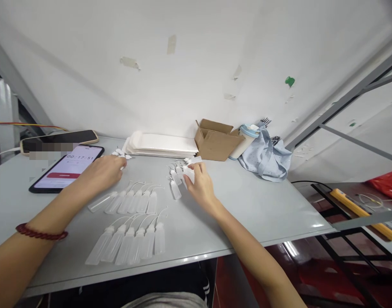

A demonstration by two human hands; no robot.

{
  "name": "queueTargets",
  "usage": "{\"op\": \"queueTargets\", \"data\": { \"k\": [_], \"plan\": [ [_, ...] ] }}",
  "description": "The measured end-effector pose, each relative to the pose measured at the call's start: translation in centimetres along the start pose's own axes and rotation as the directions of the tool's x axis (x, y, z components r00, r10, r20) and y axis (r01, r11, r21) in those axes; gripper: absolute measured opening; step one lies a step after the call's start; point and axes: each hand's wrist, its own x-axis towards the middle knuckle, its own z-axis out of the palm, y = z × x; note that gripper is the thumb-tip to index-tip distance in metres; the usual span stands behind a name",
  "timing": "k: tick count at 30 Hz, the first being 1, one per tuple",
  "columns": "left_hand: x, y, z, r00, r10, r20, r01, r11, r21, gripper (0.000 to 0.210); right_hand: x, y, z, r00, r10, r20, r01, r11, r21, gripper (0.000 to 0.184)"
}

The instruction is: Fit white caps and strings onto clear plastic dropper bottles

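Observation:
My left hand (107,172) is at the back left of the table, its fingers bent together beside a small heap of white pieces (120,153). Whatever it may be pinching is hidden. My right hand (201,186) has thumb and fingers closed on a small translucent plastic bottle (189,173). Several more small bottles lie just left of it, one bottle (175,190) nearest the front. Two rows of flat-lying bottles with thin curved tubes spread between my arms: a back row (136,202) and a front row (130,244).
A phone (67,169) showing a timer lies under my left forearm, with another phone (61,139) behind it. Along the wall are stacked white sheets (163,145), an open cardboard box (216,143), a lidded cup (245,141) and a light-blue cloth bag (266,158).

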Motion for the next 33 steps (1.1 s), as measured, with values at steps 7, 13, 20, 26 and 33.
{"op": "queueTargets", "data": {
  "k": [7, 13, 20, 26, 33],
  "plan": [
    [0.1, 2.9, -0.4, 0.996, -0.073, 0.057, 0.084, 0.967, -0.24, 0.022, -1.4, -2.6, -2.4, 0.761, -0.297, 0.577, -0.083, 0.837, 0.541, 0.032],
    [-0.4, 5.2, 0.4, 0.979, -0.112, 0.168, 0.192, 0.775, -0.602, 0.033, -3.3, -4.1, -1.7, 0.452, -0.548, 0.704, 0.081, 0.811, 0.579, 0.055],
    [-0.9, 5.7, 1.2, 0.981, -0.052, 0.189, 0.159, 0.774, -0.613, 0.031, -3.2, -4.3, -1.2, 0.526, -0.36, 0.771, 0.186, 0.933, 0.309, 0.047],
    [-1.1, 5.9, 1.1, 0.975, -0.036, 0.219, 0.169, 0.761, -0.626, 0.032, -2.1, -3.6, -1.7, 0.584, -0.207, 0.785, 0.142, 0.978, 0.152, 0.047],
    [-1.3, 6.9, -0.4, 0.962, -0.131, 0.241, 0.262, 0.701, -0.664, 0.034, -1.5, -3.2, -2.3, 0.711, -0.201, 0.674, 0.023, 0.964, 0.264, 0.039]
  ]
}}
